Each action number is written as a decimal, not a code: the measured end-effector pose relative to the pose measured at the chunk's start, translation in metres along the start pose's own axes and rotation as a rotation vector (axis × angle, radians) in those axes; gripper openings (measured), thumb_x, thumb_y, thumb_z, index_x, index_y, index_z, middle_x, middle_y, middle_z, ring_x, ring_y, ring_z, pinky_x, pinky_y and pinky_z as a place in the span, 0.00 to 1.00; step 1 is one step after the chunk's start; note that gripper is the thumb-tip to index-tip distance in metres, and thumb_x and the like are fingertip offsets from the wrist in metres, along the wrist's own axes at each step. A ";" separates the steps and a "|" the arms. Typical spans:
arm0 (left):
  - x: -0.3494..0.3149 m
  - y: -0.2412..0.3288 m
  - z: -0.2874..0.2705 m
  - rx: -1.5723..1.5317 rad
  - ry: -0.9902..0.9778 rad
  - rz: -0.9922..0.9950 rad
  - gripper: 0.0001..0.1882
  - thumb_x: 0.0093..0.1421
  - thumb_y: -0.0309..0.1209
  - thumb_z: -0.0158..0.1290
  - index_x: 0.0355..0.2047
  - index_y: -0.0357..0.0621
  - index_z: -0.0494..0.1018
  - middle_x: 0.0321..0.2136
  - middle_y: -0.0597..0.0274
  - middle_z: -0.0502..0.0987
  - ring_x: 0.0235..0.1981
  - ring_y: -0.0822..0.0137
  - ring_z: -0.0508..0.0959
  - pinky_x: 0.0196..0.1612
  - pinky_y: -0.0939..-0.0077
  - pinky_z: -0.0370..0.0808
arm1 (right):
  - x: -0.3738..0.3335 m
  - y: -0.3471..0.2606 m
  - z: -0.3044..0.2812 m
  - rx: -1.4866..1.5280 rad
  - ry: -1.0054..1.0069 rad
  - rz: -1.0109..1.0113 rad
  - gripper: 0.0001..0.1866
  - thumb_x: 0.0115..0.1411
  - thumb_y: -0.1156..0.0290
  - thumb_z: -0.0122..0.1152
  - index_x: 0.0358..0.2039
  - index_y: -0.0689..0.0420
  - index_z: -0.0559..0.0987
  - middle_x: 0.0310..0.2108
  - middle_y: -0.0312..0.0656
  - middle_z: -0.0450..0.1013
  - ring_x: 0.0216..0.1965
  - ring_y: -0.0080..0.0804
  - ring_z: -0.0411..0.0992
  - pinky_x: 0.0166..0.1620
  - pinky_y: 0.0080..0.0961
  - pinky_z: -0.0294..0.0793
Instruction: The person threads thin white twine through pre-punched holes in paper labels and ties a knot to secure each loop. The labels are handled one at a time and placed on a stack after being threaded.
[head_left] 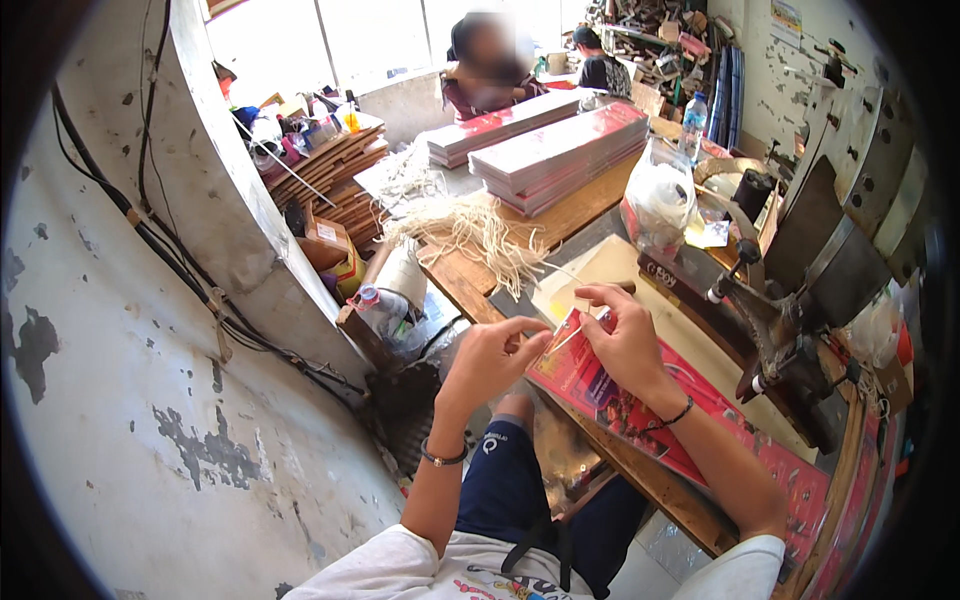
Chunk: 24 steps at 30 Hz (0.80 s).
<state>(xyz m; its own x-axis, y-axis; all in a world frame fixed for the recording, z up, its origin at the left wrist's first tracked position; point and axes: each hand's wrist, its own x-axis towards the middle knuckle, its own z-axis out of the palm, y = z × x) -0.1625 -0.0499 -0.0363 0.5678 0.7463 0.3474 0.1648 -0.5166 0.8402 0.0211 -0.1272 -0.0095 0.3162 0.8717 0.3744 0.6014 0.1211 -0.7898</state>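
My left hand [490, 362] and my right hand [622, 338] are raised close together over the near end of the workbench. A short length of pale cord [568, 339] stretches between their fingertips. Thumb and forefinger of each hand are pinched at the cord. Under my right hand and forearm lie red printed sheets or flat bags [625, 400], along the bench edge. Just beyond my hands, a loose heap of cream cords [482, 238] spills over the bench, with whiter cords [405, 185] behind it.
Stacks of red-topped flat packs [560, 160] stand at the far end. A metal machine [775, 325] rises on the right, near a plastic bag [660, 190] and a water bottle [693, 125]. Two people sit beyond. A peeling wall [150, 400] runs along my left.
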 end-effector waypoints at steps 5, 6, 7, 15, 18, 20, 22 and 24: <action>0.009 -0.005 0.002 -0.111 -0.158 -0.044 0.12 0.62 0.33 0.58 0.39 0.36 0.79 0.15 0.74 0.63 0.19 0.84 0.59 0.21 0.83 0.57 | 0.013 0.010 -0.003 0.592 0.126 0.006 0.13 0.65 0.74 0.55 0.49 0.63 0.73 0.39 0.43 0.75 0.40 0.26 0.75 0.47 0.24 0.75; 0.010 -0.002 0.000 -0.076 -0.168 -0.042 0.12 0.61 0.33 0.58 0.38 0.36 0.79 0.15 0.75 0.62 0.19 0.84 0.58 0.21 0.82 0.56 | 0.017 0.007 -0.008 0.636 0.107 0.014 0.15 0.67 0.74 0.52 0.53 0.63 0.66 0.38 0.44 0.74 0.39 0.25 0.75 0.45 0.22 0.76; 0.012 0.000 -0.001 -0.041 -0.179 -0.039 0.12 0.61 0.34 0.58 0.38 0.36 0.79 0.15 0.75 0.60 0.19 0.83 0.57 0.21 0.82 0.55 | 0.020 -0.001 -0.013 0.664 0.124 0.035 0.17 0.67 0.74 0.52 0.54 0.62 0.65 0.38 0.43 0.73 0.38 0.24 0.75 0.44 0.22 0.77; 0.022 -0.019 0.020 -0.104 -0.052 0.012 0.10 0.62 0.33 0.58 0.36 0.37 0.78 0.15 0.76 0.61 0.18 0.83 0.57 0.20 0.81 0.55 | 0.022 -0.020 -0.041 0.273 -0.165 0.182 0.24 0.70 0.67 0.46 0.62 0.68 0.60 0.31 0.49 0.76 0.27 0.32 0.76 0.32 0.29 0.74; 0.033 -0.028 0.028 -0.151 -0.061 0.005 0.10 0.64 0.32 0.55 0.36 0.36 0.78 0.15 0.76 0.61 0.19 0.83 0.57 0.20 0.82 0.55 | 0.022 -0.009 -0.032 -0.197 -0.085 -0.177 0.17 0.66 0.69 0.52 0.49 0.68 0.76 0.34 0.58 0.77 0.33 0.50 0.77 0.39 0.37 0.74; 0.040 -0.032 0.031 -0.119 -0.047 0.030 0.11 0.66 0.33 0.53 0.38 0.37 0.78 0.16 0.76 0.62 0.19 0.84 0.58 0.21 0.83 0.55 | 0.019 -0.007 -0.031 -0.241 -0.108 -0.213 0.16 0.65 0.69 0.55 0.48 0.67 0.77 0.33 0.56 0.77 0.33 0.46 0.78 0.38 0.36 0.75; 0.047 -0.028 0.035 -0.190 0.042 0.005 0.11 0.66 0.33 0.52 0.40 0.38 0.79 0.16 0.76 0.63 0.20 0.84 0.58 0.21 0.83 0.55 | 0.018 -0.009 -0.029 -0.221 -0.123 -0.167 0.13 0.62 0.70 0.60 0.43 0.66 0.80 0.32 0.52 0.78 0.33 0.41 0.79 0.36 0.32 0.76; 0.052 -0.023 0.039 -0.216 0.057 -0.026 0.12 0.66 0.32 0.52 0.44 0.40 0.79 0.17 0.73 0.66 0.21 0.83 0.61 0.22 0.82 0.58 | 0.013 -0.005 -0.028 -0.127 -0.134 -0.092 0.10 0.61 0.71 0.61 0.37 0.66 0.79 0.31 0.51 0.78 0.31 0.39 0.78 0.33 0.30 0.77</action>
<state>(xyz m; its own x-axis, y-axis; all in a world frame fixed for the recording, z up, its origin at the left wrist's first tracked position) -0.1052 -0.0155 -0.0540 0.5184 0.7836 0.3424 -0.0013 -0.3997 0.9166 0.0426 -0.1302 0.0132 0.1608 0.9161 0.3673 0.7135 0.1492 -0.6845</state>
